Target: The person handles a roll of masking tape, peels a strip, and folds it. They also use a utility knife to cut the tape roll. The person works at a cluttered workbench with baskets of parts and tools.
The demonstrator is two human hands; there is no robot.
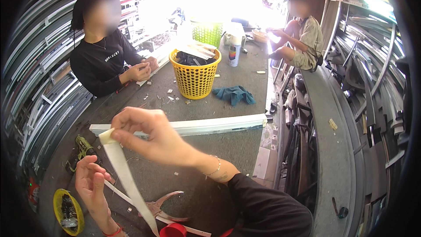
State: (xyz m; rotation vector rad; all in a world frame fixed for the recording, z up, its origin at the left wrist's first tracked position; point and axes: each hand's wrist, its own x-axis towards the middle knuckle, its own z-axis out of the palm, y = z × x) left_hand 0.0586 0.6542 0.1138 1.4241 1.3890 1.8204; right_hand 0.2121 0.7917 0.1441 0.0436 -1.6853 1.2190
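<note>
My right hand (151, 136) pinches the upper end of a long pale strip of tape (127, 173) between thumb and fingers. The strip hangs slanting down to the lower edge, beside a round red thing (173, 230) that is partly cut off. To the left of the strip is my left hand (93, 184), raised with its fingers loosely curved and apart, holding nothing. Behind my right hand a long white profile bar (210, 126) lies across the table. Under the strip lies a plier-like tool (164, 206) with curved metal arms, next to a thin white strip (118, 194).
A yellow-green power tool (84, 147) and a yellow basket (69, 213) lie at left. Farther back stand a yellow perforated basket (195, 77), a spray can (233, 52) and a teal cloth (233, 95). A person (103, 57) works across the table; another (307, 39) sits far right.
</note>
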